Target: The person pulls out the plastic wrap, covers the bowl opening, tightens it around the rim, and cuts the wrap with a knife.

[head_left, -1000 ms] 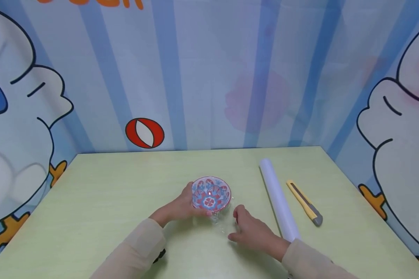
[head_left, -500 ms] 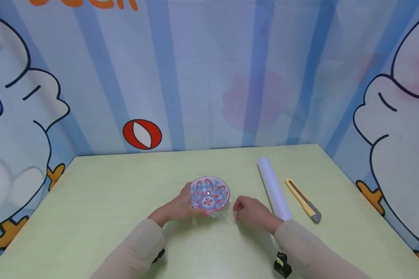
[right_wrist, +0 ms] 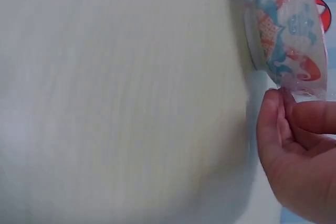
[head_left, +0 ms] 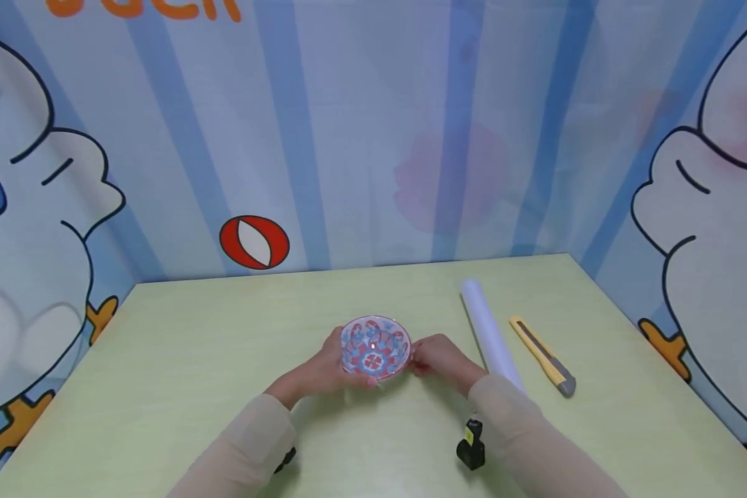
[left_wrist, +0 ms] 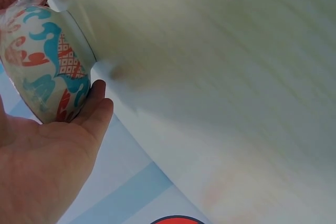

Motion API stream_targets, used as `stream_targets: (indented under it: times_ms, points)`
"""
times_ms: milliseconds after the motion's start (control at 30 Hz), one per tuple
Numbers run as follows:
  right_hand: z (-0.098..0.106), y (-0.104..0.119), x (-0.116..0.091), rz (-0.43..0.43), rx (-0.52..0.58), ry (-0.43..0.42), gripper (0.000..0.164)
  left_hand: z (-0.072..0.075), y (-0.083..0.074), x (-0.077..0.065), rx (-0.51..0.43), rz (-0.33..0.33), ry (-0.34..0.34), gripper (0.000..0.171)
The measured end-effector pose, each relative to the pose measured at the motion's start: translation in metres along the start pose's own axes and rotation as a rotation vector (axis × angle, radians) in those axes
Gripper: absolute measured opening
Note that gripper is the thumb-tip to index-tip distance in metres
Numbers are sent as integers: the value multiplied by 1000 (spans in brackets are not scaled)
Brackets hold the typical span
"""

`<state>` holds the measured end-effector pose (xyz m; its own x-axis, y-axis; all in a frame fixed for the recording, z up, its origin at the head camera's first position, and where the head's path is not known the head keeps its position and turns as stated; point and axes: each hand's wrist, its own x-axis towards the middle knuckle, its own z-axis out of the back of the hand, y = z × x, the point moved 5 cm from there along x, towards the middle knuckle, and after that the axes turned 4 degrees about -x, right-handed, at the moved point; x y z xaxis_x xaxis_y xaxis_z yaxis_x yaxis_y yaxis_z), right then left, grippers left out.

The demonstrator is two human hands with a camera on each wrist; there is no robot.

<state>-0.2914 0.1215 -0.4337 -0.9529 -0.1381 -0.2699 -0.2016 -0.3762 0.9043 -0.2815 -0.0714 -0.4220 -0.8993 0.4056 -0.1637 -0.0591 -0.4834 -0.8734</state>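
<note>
A bowl (head_left: 375,347) with a red and blue floral pattern is held above the table, its inside facing the head camera. My left hand (head_left: 325,365) grips it from the left, thumb at the front rim; in the left wrist view, fingers reach under the bowl's patterned outside (left_wrist: 50,64). Clear plastic wrap (right_wrist: 299,85) clings around the outside, shiny and wrinkled in the right wrist view. At the bowl's right edge, my right hand (head_left: 440,356) pinches the wrap between thumb and curled fingers, fingertips right at the rim.
A white roll (head_left: 488,328) lies lengthwise on the table (head_left: 224,332), partly behind the right forearm. Right of it lies a yellow and grey utility knife (head_left: 543,356). A printed cartoon backdrop (head_left: 361,138) stands along the table's back edge.
My right hand has moved up and left to the bowl's right edge, bringing the loose wrap against the bowl. The left hand and bowl have stayed nearly in place.
</note>
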Motion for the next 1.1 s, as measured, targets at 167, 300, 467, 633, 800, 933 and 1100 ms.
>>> stream_targets:
  times_ms: [167,300,467,633,800,933,1100]
  points:
    - [-2,-6,-8,-47,383,70,31,-1,-1,-1,12,-1,-2,101]
    - [-4,-7,-13,-20,424,36,32,0,-2,0,19,-3,-2,101]
    - [-10,-7,-15,10,372,-95,32,0,-1,2,20,12,-10,103]
    - [-17,-6,-18,-3,391,-223,41,-3,0,2,-3,16,-11,102]
    - [-20,-2,-19,-48,356,-324,46,-4,0,2,2,33,-19,106]
    - [-20,2,-18,-43,265,-332,31,-5,1,3,6,59,-17,108]
    - [-21,3,-19,-41,216,-336,27,-5,2,2,-11,61,-17,106]
